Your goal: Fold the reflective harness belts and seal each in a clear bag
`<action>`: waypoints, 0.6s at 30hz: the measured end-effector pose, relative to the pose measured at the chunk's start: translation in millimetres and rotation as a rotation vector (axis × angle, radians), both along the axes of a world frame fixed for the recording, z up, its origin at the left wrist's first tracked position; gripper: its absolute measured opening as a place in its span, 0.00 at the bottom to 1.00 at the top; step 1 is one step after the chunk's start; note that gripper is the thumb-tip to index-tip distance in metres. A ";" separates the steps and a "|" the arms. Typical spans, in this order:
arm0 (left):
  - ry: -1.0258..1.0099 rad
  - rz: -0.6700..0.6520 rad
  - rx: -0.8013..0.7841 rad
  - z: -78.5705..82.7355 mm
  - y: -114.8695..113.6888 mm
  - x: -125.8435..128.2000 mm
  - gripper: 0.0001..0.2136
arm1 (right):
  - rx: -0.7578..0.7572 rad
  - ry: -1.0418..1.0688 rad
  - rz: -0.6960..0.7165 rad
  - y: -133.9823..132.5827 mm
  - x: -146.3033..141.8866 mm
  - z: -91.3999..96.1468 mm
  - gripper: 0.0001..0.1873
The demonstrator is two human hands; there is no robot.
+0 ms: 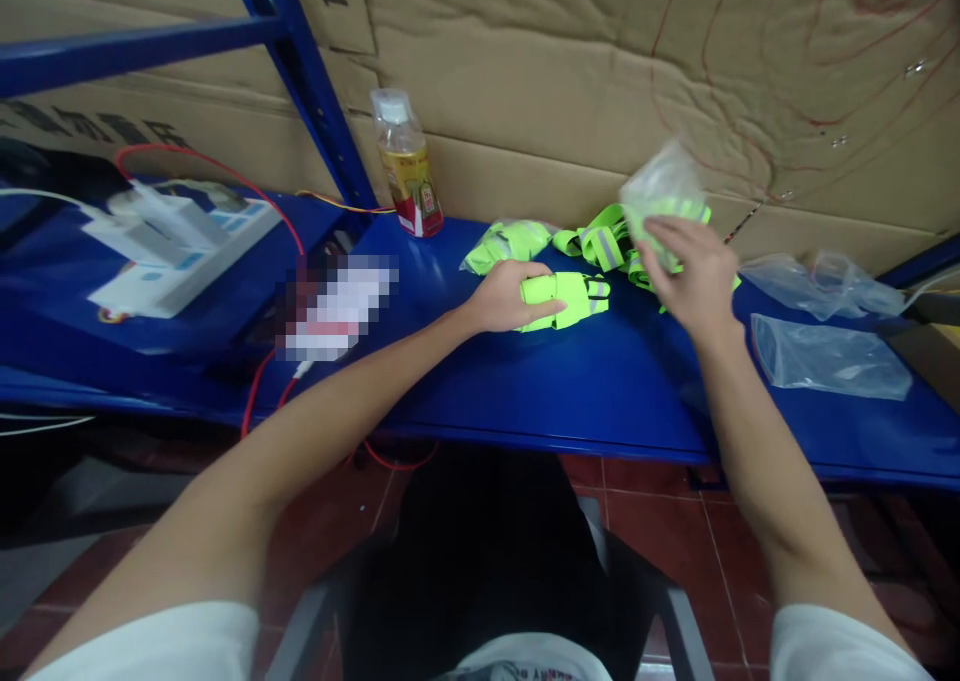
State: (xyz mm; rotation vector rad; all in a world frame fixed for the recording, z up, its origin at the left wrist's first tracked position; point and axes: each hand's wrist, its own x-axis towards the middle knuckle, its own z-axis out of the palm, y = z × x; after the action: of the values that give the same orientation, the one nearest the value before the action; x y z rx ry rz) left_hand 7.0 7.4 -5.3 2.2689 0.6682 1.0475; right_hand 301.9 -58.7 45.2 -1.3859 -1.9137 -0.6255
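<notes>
My left hand point(510, 299) rests on the blue shelf point(570, 391), fingers closed around a folded neon-green strap with grey reflective bands point(574, 296). My right hand point(686, 271) is raised just right of it, gripping a clear plastic bag point(664, 186) with a neon-green strap inside. Behind both hands lie more neon-green straps: a bagged one point(506, 241) and a loose pile point(604, 241).
A plastic drink bottle point(406, 166) stands against the cardboard wall at the back. Empty clear bags point(829, 356) lie at the right. A white device with red wires point(176, 246) sits on the left. A blue rack post point(307, 71) rises at the left.
</notes>
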 end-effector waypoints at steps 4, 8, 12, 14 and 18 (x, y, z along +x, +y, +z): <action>-0.080 -0.129 -0.185 16.4 0.9 -11.9 0.19 | -0.135 0.104 0.196 10.3 -29.4 -27.5 0.18; -0.153 -0.194 -0.352 23.8 -1.6 -17.5 0.21 | -0.198 0.287 0.294 15.7 -31.2 -40.9 0.23; -0.232 -0.101 -0.390 17.2 -0.7 -12.2 0.21 | -0.215 0.369 0.274 15.8 -39.3 -46.9 0.33; -0.231 -0.032 -0.365 12.6 3.3 -10.6 0.21 | -0.186 0.409 0.255 15.8 -44.2 -49.1 0.36; -0.182 0.115 -0.342 6.1 13.4 -12.5 0.21 | -0.192 0.452 0.266 14.6 -49.2 -51.5 0.35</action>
State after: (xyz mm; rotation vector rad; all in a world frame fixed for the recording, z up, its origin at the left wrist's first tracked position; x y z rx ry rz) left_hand -5.5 20.8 0.8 1.8379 0.8373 1.0853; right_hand 252.7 -44.1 -6.4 -1.2274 -1.7703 0.0053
